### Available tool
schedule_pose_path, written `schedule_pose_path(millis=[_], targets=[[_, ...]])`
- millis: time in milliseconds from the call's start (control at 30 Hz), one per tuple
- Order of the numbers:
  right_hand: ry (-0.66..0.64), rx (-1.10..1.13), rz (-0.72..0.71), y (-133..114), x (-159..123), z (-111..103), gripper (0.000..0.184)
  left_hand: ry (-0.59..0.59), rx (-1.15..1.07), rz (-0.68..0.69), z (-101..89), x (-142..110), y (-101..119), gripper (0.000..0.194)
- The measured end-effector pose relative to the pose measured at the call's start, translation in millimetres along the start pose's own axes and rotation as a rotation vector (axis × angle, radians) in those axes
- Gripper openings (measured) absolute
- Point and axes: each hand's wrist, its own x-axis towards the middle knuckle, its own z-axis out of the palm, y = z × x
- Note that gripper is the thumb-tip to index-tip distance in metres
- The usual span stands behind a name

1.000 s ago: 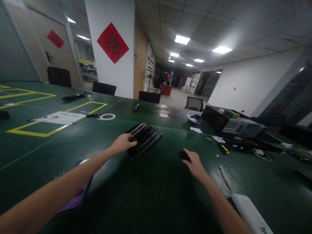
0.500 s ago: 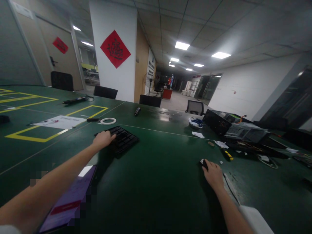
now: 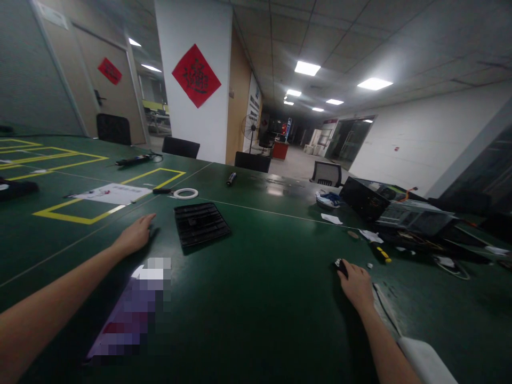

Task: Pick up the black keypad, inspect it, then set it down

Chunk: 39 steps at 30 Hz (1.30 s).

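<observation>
Released since earlier, the flat black slatted plastic grille [image 3: 201, 223] lay mid-desk; left hand [image 3: 136, 234] spread empty, right hand [image 3: 355, 282] cupped a small black object [image 3: 340, 265]. Grille looked light, stiff; grip its edges.

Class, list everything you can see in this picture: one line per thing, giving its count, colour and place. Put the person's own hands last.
Table: one, dark green with yellow marked boxes, fills the foreground.
Slatted panel: one, black, flat on the table, apart from the left hand.
Tape roll: one, white, beyond the panel.
Paper sheet: one, white, in a yellow box.
Computer case: one, black and grey, far right.
Screwdriver: one, black and yellow, near the case.
Chairs: four seen, black, along the far edge.
Diamond sign: one, red, on the white pillar.
Left hand: empty, flat on the table.
Right hand: on a small black object.
</observation>
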Motion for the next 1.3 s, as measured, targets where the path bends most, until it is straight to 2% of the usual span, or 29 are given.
schedule_pose_path(millis=[133,233,267,333,400,467,667,800,933,1033,1133,1233,1300], targets=[[-0.012,0.003,0.002,1,1,1,0.047,-0.145,0.306,-0.061,-9.0,-3,-5,0.042],[-0.015,0.010,-0.005,3,2,2,0.048,-0.190,0.301,-0.013,-13.2,-6,-7,0.031],[-0.016,0.010,-0.008,3,2,2,0.048,-0.170,0.261,-0.007,-14.4,-7,-6,0.026],[-0.020,0.006,-0.009,3,2,2,0.048,-0.105,0.081,-0.100,-17.1,-4,0,0.020],[-0.020,0.000,-0.001,1,1,0,0.047,-0.055,-0.154,-0.229,-20.3,3,9,0.023],[-0.018,-0.001,0.008,0,0,-2,0.047,-0.044,-0.315,-0.281,-22.2,13,23,0.026],[-0.014,0.004,0.006,-2,0,-3,0.047,-0.129,-0.378,-0.063,-10.3,41,72,0.019],[-0.017,0.019,0.006,-3,0,-3,0.047,-0.279,-0.081,0.140,-2.7,54,100,0.023],[0.011,0.044,0.001,-1,0,-3,0.046,-0.363,0.069,0.199,-4.6,60,113,0.017],[-0.002,0.087,0.015,5,3,0,0.046,-0.361,0.088,0.233,-4.0,53,119,0.018],[-0.038,0.196,0.020,3,6,-2,0.046,-0.333,0.061,0.268,3.7,34,136,0.027],[-0.075,0.461,-0.053,-26,0,-13,0.047,-0.269,-0.055,0.317,15.2,0,171,0.036],[-0.104,0.703,-0.085,-59,-12,-24,0.049,-0.224,-0.329,0.361,22.6,-32,199,0.036]])
